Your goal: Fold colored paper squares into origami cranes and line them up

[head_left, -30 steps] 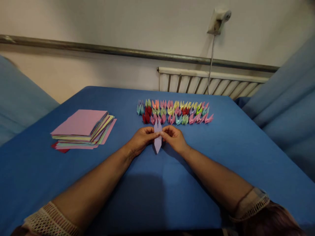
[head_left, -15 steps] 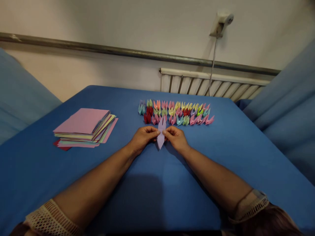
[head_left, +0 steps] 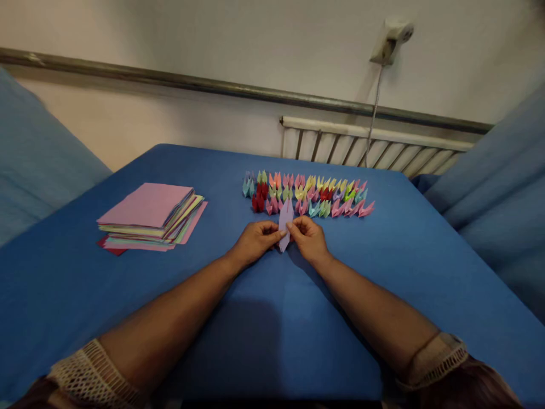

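Observation:
A narrow, pointed piece of folded lilac paper [head_left: 285, 221] stands upright between my two hands at the middle of the blue table [head_left: 272, 318]. My left hand [head_left: 255, 241] pinches its left side with closed fingers. On the other side my right hand [head_left: 307, 237] pinches it the same way. Just behind the hands lie rows of several small folded paper figures [head_left: 306, 194] in pink, yellow, green, red and teal. A stack of flat coloured paper sheets [head_left: 151, 217] with a pink sheet on top lies to the left.
Beyond the table's far edge are a white radiator [head_left: 370, 145] and a grey metal rail [head_left: 213, 88] along the wall. A white device with a cable [head_left: 389, 37] hangs on the wall. Blue fabric [head_left: 502, 182] rises on both sides of the table.
Both hands have worked the lilac paper between the fingertips, and it now looks narrower and more tightly folded. The view has drifted slightly.

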Demonstrator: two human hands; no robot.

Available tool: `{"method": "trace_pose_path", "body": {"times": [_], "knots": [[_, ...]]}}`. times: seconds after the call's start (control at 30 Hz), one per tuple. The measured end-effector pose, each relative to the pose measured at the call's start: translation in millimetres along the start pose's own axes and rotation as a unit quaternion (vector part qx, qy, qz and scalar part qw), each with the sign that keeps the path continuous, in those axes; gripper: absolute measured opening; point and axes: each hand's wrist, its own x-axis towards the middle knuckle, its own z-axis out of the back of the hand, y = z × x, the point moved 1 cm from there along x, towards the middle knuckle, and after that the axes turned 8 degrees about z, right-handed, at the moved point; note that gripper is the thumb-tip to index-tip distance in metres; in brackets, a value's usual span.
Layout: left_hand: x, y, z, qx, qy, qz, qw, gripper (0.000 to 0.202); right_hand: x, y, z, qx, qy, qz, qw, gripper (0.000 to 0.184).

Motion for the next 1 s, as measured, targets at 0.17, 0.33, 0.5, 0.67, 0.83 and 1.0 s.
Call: {"method": "trace_pose_path", "body": {"times": [0.17,0.33,0.5,0.67,0.83,1.0], "knots": [[-2.6,-1.6,-2.1,-0.005,-0.004,0.017,1.000,0.032,-0.7,-0.6,-0.4,-0.008,0.014,-0.001,1.000,0.028],[-4.7,-2.8,-2.3,-0.054,0.008,0.049,0.997,0.031,-1.2,1.6,-0.8,0.015,0.014,-0.005,1.000,0.026],[0.1,1.6,-2.4,-0.021,-0.032,-0.026,0.999,0.026,-1.5,3.4,1.0,-0.008,0.026,0.012,1.000,0.023],[1.0,1.0,0.8,-0.039,-0.121,-0.090,0.988,0.028,-1.9,5.4,-1.9,0.013,0.041,-0.006,0.999,0.024],[1.3,-1.2,4.2,-0.017,-0.135,-0.108,0.985,0.017,-1.1,3.1,-2.9,0.064,0.031,-0.001,0.997,0.025],[1.6,-2.5,6.1,-0.013,-0.096,-0.088,0.991,0.015,0.0,4.7,2.2,0.034,0.046,0.055,0.997,0.027]]}}
